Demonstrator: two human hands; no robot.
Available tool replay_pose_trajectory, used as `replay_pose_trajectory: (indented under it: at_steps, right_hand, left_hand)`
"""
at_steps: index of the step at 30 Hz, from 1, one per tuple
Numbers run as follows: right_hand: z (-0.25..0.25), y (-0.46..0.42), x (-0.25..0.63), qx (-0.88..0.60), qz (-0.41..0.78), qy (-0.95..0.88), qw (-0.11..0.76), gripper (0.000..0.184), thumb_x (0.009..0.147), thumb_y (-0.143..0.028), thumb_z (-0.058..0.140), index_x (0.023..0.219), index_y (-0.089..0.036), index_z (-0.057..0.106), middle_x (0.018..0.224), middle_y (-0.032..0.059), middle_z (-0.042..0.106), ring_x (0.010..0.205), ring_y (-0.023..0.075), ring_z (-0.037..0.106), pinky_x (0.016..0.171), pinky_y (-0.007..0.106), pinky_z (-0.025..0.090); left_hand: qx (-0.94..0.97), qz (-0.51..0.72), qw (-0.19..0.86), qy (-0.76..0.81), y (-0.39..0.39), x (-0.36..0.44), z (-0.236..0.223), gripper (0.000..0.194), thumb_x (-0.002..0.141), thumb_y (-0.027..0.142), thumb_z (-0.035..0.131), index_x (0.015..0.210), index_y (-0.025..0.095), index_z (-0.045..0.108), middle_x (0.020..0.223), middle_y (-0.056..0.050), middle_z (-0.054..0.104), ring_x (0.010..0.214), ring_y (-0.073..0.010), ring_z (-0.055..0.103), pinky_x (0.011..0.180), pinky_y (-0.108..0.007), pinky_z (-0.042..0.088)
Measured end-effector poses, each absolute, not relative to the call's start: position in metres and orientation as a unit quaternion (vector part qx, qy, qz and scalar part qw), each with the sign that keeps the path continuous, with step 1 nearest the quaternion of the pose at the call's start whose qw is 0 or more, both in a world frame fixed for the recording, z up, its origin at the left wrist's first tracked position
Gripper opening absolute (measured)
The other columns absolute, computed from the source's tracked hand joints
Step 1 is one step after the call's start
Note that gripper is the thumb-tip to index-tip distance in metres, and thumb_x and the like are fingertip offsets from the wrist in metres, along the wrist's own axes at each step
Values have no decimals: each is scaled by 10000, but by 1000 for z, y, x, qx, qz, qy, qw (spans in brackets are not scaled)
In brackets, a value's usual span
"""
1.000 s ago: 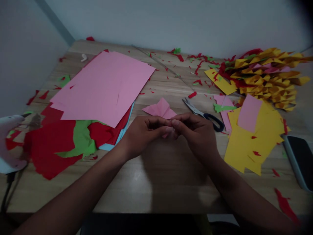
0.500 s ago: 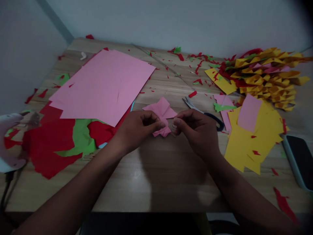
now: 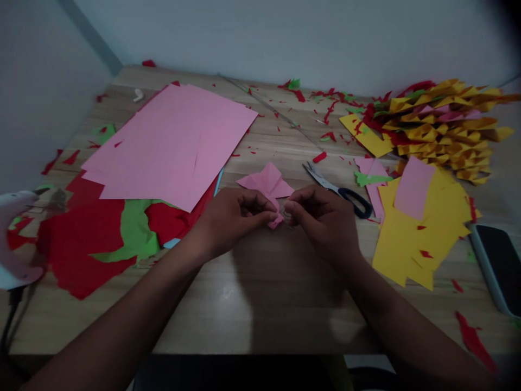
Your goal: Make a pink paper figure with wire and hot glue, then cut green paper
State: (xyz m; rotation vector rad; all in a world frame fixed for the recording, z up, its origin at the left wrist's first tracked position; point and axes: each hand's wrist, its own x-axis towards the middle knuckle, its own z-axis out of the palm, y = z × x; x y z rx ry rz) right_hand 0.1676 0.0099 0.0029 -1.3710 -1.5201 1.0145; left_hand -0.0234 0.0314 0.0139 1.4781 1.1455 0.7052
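Table: the wood-grained top (image 3: 220, 315) reaches from the near edge to the wall, with the forearms over its near part, perhaps to steady small finger movements.
Phone: it lies at the far right (image 3: 499, 266), well apart from both hands.
White device: a curved body (image 3: 18, 239) with a dark cable stands at the left edge, seemingly out of the way of the left arm.
Left hand: thumb and fingers (image 3: 230, 220) close in a pinch on the lower end of the pink piece, apparently to steady it.
Right hand: thumb and index finger (image 3: 331, 217) are drawn together just beside that end. Faint pale loops (image 3: 287, 213) show near the tips; whether they are gripped I cannot tell.
Folded pink paper: it sits mid-table between the hands, its pointed upper part (image 3: 268, 182) spread and uncovered, probably because only the narrow end is pinched.
Yellow sheets: they overlap to the right (image 3: 401, 247), a pink strip (image 3: 415, 187) on top.
Red and green paper: crumpled red (image 3: 87, 233) lies left under green (image 3: 138, 233).
Scissors: their blades are parted (image 3: 321, 178), handles beside the right hand, within easy reach.
Pink sheets: a loose stack (image 3: 175, 146) partly covers red paper.
Yellow cluster: many folded points (image 3: 443, 136) bunch at the far right.
Thin rod: it slants across the scraps (image 3: 272, 109).
Wall: it rises behind (image 3: 260, 38).
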Motion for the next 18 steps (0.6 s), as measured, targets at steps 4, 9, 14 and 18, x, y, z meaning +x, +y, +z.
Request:
replay_pose_trajectory:
  at_steps: [4,9,14,18]
  right_hand:
    - [2,10,169,-534,422,-604,414,139,858,-319,709,814,-196,663,686,-15,664,601,120,602,580,266,463]
    - [5,10,166,-521,431,-607,417,138,868,-309,710,808,-193,665,671,-20,683,601,115,615,587,258,461]
    - [4,10,166,-513,438,-608,419,130,868,-296,712,806,-195,659,706,-11,699,623,119,625,595,256,472]
    - [0,9,166,-525,422,-612,416,148,860,-308,723,801,-191,653,706,-12,689,606,113,606,569,249,461]
  left_hand:
    - [614,323,511,507,31,-22,12,137,775,300,751,766,164,740,783,-27,751,716,-142,659,647,-231,485]
    - [608,325,528,496,29,-20,5,171,801,331,735,836,165,755,795,-34,753,733,-148,662,671,-247,487]
    - [564,339,580,480,30,-21,5,168,761,316,781,788,152,759,774,-37,753,707,-138,660,653,-233,485]
    - [531,342,609,479,31,-21,5,132,733,271,809,767,152,763,747,-22,748,688,-118,649,657,-218,481]
